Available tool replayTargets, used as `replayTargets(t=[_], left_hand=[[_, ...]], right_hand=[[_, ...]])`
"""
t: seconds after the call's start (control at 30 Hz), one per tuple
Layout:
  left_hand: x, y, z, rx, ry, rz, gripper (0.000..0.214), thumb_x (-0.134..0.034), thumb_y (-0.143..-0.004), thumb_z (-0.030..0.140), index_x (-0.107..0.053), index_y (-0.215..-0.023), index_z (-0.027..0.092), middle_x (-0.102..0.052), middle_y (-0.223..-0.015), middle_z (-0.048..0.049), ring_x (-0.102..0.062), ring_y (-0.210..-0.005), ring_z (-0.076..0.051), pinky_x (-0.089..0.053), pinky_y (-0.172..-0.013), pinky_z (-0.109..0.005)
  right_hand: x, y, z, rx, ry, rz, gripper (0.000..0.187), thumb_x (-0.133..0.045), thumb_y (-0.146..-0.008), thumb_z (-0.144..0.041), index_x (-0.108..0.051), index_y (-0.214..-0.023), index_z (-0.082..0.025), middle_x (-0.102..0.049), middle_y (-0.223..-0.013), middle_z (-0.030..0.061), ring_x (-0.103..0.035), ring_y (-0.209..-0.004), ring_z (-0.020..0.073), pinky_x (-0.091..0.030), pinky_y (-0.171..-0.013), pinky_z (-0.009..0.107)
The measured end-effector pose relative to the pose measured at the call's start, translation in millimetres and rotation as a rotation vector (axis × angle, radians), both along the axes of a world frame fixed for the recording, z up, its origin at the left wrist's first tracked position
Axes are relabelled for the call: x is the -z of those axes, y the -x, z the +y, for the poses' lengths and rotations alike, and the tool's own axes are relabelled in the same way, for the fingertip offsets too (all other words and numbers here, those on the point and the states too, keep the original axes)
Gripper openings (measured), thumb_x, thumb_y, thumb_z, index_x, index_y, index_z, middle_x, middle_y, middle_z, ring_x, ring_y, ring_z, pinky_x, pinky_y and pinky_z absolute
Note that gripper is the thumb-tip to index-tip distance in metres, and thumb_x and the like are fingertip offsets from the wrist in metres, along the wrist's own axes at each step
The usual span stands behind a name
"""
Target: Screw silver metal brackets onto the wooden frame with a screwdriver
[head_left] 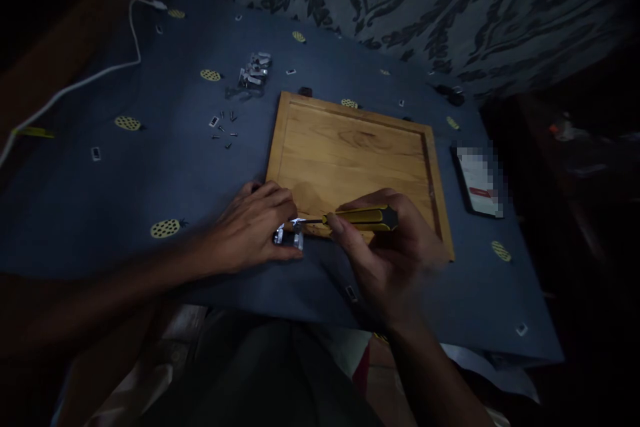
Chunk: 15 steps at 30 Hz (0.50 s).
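A framed wooden panel, like a small cabinet door, lies on the blue patterned cloth. At its near left corner my left hand grips a shiny metal cabinet hinge between thumb and fingers, against the panel's edge. My right hand is wrapped round the yellow and black handle of a screwdriver. Its shaft points left, and the tip meets the hinge. Whether a screw sits under the tip is too small to tell.
Several loose screws lie left of the panel, with a pile of metal hinges behind them. A phone rests on the right. The white cable runs along the left side. A patterned wall stands behind the table.
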<state>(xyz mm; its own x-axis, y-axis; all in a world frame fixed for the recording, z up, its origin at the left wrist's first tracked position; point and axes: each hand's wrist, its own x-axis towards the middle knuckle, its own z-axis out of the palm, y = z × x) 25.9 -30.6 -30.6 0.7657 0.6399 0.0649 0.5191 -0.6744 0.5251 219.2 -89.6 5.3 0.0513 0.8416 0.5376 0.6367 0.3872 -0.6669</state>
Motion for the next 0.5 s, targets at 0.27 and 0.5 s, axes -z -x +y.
replayTargets(t=[0.27, 0.5], left_hand=[[-6.2, 0, 1, 0.007, 0.033, 0.037, 0.037, -0.084, -0.087, 0.047, -0.069, -0.104, 0.017, -0.069, -0.108, -0.0041, -0.06, -0.106, -0.026, -0.036, -0.087, -0.038], [-8.6, -1, 1, 0.003, 0.024, 0.057, 0.039, -0.085, -0.087, 0.046, -0.069, -0.107, 0.017, -0.07, -0.108, -0.0046, -0.061, -0.105, -0.026, -0.038, -0.09, -0.038]], right_hand=[[-13.7, -11, -4, -0.189, 0.272, 0.224, 0.012, -0.075, -0.095, -0.03, -0.075, -0.106, -0.027, -0.078, -0.099, 0.0009, -0.074, -0.082, 0.0176, -0.06, -0.076, 0.033], [-10.7, -18, 0, -0.252, 0.209, 0.111, 0.009, -0.073, -0.095, -0.019, -0.076, -0.1, -0.026, -0.079, -0.092, 0.0004, -0.075, -0.084, 0.0174, -0.059, -0.076, 0.031]])
